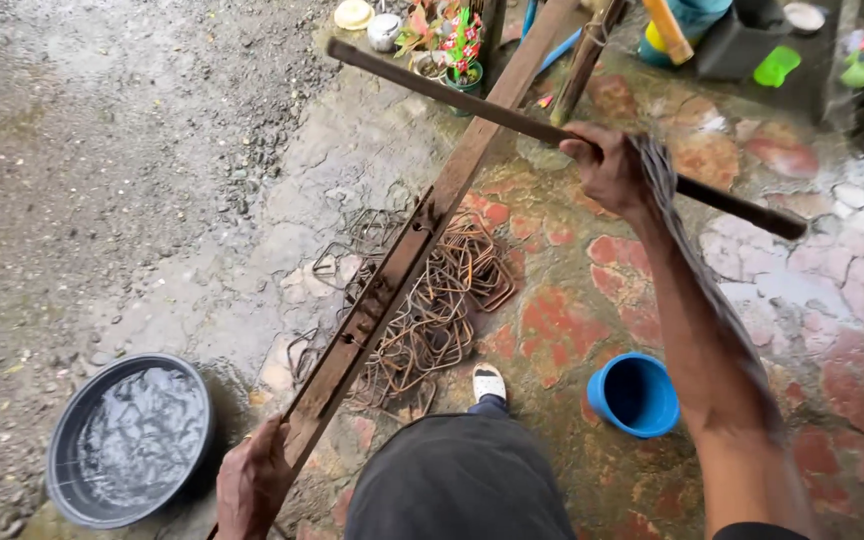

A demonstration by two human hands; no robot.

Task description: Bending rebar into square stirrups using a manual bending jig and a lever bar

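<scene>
Stone paving [592, 290] lies under us; our left hand [252, 485] fingers grip a rusty beam [402, 265], right hand [612, 170] fingers grip a dark pipe [452, 95].

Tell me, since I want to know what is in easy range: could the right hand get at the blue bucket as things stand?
Probably not at once. The right hand is closed around a long dark bar, raised well above the blue bucket. Nothing lies between them, but the hand is full.
</scene>
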